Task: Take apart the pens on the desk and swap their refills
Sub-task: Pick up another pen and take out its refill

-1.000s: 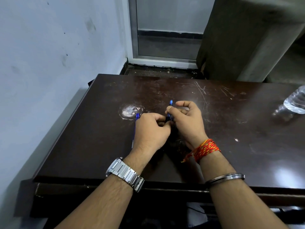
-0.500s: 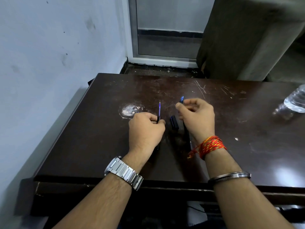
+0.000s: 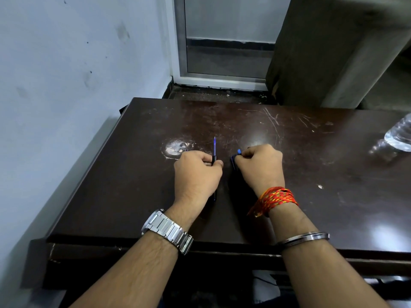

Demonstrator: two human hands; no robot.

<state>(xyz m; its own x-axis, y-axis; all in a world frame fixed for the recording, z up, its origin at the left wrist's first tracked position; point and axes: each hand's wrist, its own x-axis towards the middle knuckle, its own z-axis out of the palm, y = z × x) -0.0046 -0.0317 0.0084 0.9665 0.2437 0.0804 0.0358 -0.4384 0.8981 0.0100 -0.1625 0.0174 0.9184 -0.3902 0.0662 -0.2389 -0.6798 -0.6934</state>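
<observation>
Left hand [image 3: 196,174] is gripping a pen barrel [image 3: 213,160], blue refill [image 3: 214,146] protruding | right hand [image 3: 259,166] beside it is pinching a blue-tipped pen part [image 3: 235,157].

I'm sitting in a plain office-like room: scratched dark desk [image 3: 289,174], bare painted wall [image 3: 77,63], aluminium-framed door [image 3: 222,52].

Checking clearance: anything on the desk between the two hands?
Head view: only bare dark desk between the left hand, holding a pen body with its blue refill sticking out, and the right hand.
</observation>
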